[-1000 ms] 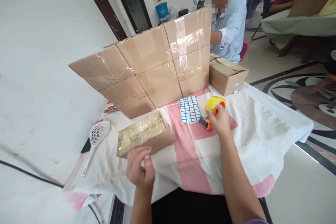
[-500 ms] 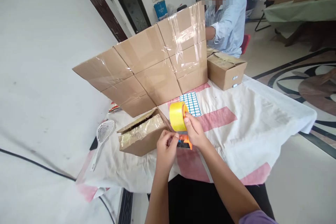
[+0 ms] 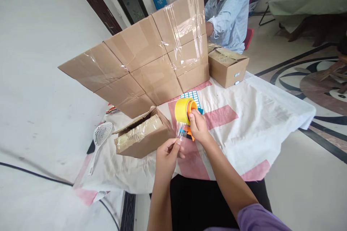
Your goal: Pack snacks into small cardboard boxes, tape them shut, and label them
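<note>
Cloth-draped table [image 3: 271, 112], yellow tape roll [image 3: 182, 110]

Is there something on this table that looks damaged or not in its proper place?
Yes. The small cardboard box near the left hand looks rough: its top flap stands ajar and wrinkled old tape covers its side. A white slotted spoon, a kitchen tool, lies oddly among the packing things at the table edge.

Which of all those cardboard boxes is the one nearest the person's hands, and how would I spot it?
Start at the big wall of taped boxes stacked at the back of the table. Just in front of its left end lies a single low box, beside the white slotted spoon. Unlike the sealed stack, its top flap stands slightly open and its top is covered in crinkled old tape.
</note>
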The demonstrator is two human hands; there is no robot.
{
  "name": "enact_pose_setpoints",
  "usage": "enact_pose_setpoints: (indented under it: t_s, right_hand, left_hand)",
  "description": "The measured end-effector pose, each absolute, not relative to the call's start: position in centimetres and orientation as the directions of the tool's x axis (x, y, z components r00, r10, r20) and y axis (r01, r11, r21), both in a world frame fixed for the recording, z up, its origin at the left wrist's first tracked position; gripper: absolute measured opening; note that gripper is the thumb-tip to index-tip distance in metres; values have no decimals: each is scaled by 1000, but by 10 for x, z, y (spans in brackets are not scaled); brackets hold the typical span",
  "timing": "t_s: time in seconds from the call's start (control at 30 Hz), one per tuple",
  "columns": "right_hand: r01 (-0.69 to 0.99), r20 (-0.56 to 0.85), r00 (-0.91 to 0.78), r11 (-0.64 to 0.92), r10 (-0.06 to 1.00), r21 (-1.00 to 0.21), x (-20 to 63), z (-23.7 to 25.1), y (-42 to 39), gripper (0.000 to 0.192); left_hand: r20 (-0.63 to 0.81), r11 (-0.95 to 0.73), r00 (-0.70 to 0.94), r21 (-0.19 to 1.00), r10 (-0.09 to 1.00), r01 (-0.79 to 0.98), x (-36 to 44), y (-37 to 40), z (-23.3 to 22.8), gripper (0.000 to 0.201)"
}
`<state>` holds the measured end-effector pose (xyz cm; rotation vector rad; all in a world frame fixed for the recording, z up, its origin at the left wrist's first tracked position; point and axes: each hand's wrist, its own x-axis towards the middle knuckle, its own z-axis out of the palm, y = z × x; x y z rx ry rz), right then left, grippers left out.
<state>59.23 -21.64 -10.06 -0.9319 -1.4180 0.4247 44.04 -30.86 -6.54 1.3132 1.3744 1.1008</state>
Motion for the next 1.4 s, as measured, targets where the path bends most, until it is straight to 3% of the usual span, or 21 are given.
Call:
enact_pose_setpoints:
  t_s: [0.4,0.67,0.87,1.2,1.4]
  right_hand:
    - [18,432,326,451,841,-892,576,-91,-225,41]
    - [-19,410,187,421,893,-907,570,-81,-233,42]
    - [-144,317,110,331,942,-933,561,-72,-237,43]
    - [-272,164,113,189,980,-944,554,-68,-241,45]
    - [-259,107,133,139,985,-956,556,-70,-238,51]
  left_hand:
    - [-162,165,-57,985,985,50,449,-323,-77,34]
    - [-247,244,-67,968,967,-51,444,-342,-82,40]
    - [-266,254,-102,960,959,-120,448,-344,-95,43]
    - [-93,102,-131,993,987,66,439,-348,-103,32]
    - [-10,34,-151,987,988,157,440,-350,-101,30]
